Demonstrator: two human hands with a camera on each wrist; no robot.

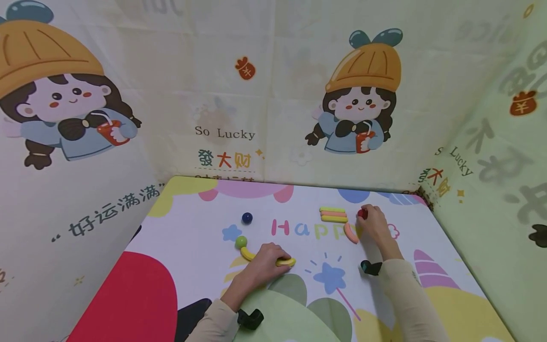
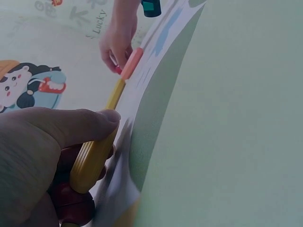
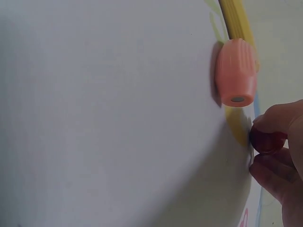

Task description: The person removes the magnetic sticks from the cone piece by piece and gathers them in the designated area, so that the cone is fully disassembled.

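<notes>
In the left wrist view my left hand pinches a yellow stick between thumb and fingers. A dark red rounded shape sits in shade at the stick's near end. Out from under the same hand, in the head view, a yellow curved piece reaches to a green ball and meets it. Farther right, my right hand holds a red ball by thumb and fingertips, close over the table. Just left of that hand lies a coral curved piece, with a metal dot on its end.
Three short sticks, yellow-green, coral and yellow, lie side by side near the right hand. A dark blue ball rests behind the green ball. The printed table meets cloth walls at its back.
</notes>
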